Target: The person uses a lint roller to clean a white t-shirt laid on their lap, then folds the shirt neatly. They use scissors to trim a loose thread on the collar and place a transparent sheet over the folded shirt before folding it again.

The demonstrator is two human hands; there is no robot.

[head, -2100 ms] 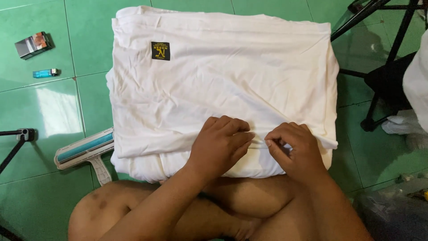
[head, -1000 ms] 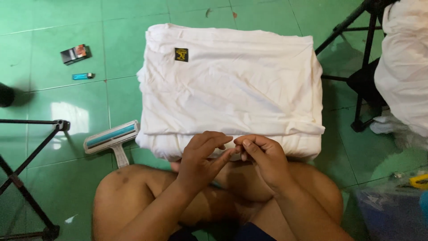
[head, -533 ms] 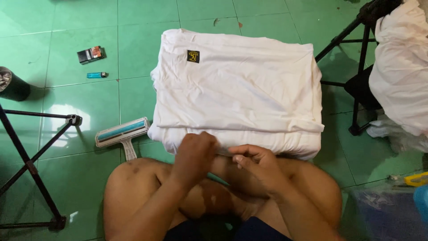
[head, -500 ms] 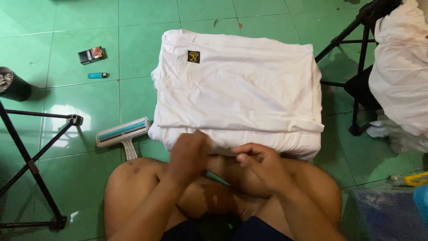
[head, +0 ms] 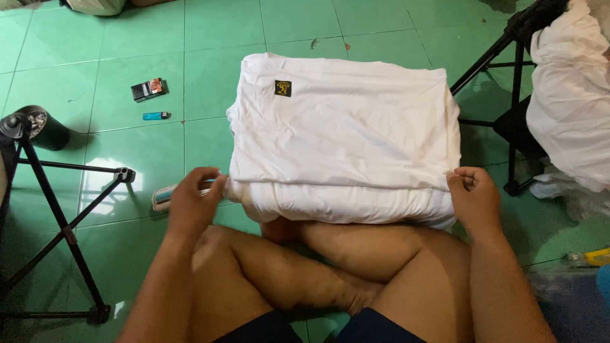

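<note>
A folded white garment (head: 343, 136) with a small dark label (head: 283, 88) lies at the frame's centre on the green tiled floor (head: 127, 152), its near edge over the person's crossed legs. The left hand (head: 194, 203) pinches the lower left corner; the right hand (head: 475, 198) pinches the lower right — fingers closed on cloth. A lint brush (head: 164, 195) peeks out behind the left hand. Upper left lie a small box (head: 149, 89) and a blue lighter (head: 155, 115).
</note>
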